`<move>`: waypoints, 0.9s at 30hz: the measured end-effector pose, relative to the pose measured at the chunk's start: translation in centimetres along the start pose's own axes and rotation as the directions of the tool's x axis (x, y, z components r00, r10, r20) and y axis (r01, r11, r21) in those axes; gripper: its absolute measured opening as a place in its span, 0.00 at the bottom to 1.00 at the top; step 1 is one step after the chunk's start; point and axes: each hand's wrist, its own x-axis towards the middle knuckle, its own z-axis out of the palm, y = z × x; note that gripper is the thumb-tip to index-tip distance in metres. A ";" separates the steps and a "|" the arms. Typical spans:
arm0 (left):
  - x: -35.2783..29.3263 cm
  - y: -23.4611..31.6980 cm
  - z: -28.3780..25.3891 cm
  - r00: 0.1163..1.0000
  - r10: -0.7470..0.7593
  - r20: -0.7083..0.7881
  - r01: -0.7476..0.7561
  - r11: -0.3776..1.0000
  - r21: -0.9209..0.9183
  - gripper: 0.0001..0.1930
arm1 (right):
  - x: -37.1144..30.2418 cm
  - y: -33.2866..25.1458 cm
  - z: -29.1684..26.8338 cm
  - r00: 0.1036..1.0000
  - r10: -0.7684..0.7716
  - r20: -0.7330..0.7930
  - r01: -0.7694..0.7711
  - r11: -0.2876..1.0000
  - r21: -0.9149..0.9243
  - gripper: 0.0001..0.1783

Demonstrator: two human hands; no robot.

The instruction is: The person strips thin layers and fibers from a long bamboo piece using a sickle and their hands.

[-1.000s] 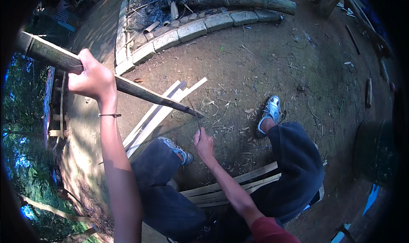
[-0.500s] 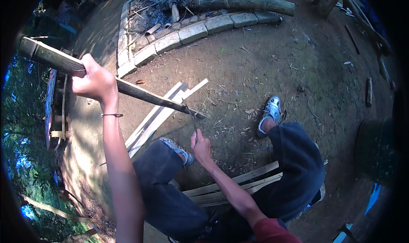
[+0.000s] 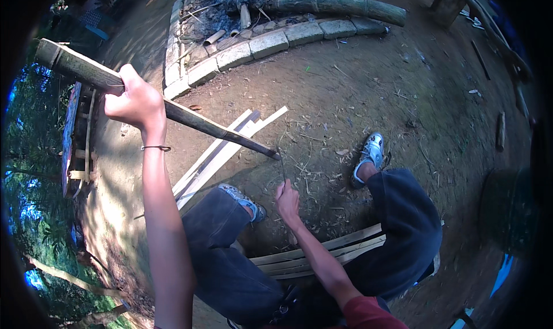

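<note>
My left hand (image 3: pixel 137 101) is closed around a long split bamboo piece (image 3: pixel 199 120) near its upper, wider part. The piece slants down to the right, its narrow end close to the ground. In my right hand (image 3: pixel 288 203), closed on its handle, is a knife with a thin dark blade (image 3: pixel 282 169). The blade points away from me and meets or nearly meets the bamboo's narrow end; exact contact is too small to tell. Below the raised bamboo, several pale split strips (image 3: pixel 216 156) lie on the ground by my left shoe (image 3: pixel 245 202).
More bamboo strips (image 3: pixel 322 251) lie across the ground beneath my legs. Ahead, a stone-edged fire pit (image 3: pixel 268 45) holds ash and a thick bamboo log (image 3: pixel 345 6). A dark round container (image 3: pixel 507 208) stands at the right. Shavings and twigs litter the soil.
My right hand has moved a little to the right, and the knife blade has gone from crossing the bamboo to its narrow end. My left hand keeps its grip.
</note>
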 end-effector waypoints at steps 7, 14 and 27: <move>2.0 -0.9 -4.1 0.874 -0.282 0.396 0.360 0.923 -0.135 0.18 | 2.3 -4.7 -5.4 0.989 -0.053 -0.136 0.085 0.965 0.246 0.13; 2.4 -1.8 -7.8 0.699 -0.328 0.636 0.607 0.742 -0.285 0.10 | 1.6 -11.0 -11.9 0.982 -0.120 -0.144 0.167 0.910 0.379 0.14; -0.5 3.1 -10.4 0.711 -0.285 0.643 0.696 0.414 -0.586 0.16 | -4.9 -19.5 -14.5 0.937 -0.325 0.128 0.248 0.876 0.413 0.11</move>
